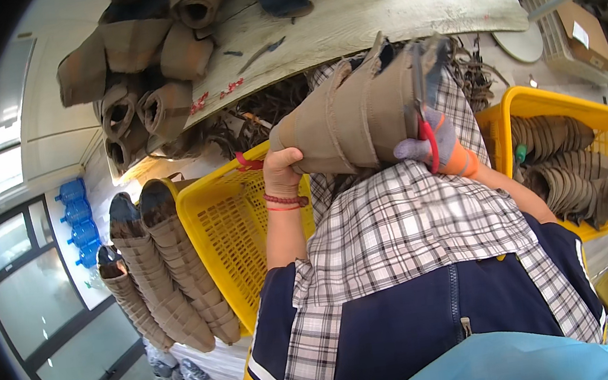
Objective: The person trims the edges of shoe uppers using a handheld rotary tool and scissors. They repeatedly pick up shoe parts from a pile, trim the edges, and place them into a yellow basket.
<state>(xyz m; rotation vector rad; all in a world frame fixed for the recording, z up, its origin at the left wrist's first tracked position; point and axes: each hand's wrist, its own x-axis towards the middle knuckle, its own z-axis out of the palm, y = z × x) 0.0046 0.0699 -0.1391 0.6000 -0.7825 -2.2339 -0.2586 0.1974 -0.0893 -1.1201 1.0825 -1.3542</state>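
Note:
A stack of nested brown tube-shaped pieces (341,121), perhaps boot shafts, lies across my lap, its narrower end to the left. My bare left hand (285,168) grips that end, thumb on top and the other fingers underneath. At the wide right end, my right hand (451,148), in a grey and orange glove, is closed round red-handled scissors (431,145). Their blades point away from me beside the edge of the outermost piece and look blurred. Whether they touch the material I cannot tell. The gloved thumb lies against the stack's lower side.
A worn table (365,4) ahead bears rolled brown pieces (138,47) and dark scraps. Dark strips hang below its edge. A yellow basket (230,237) stands left, with tall brown stacks (177,266) beyond it. Another yellow basket (559,102) at right holds more stacks.

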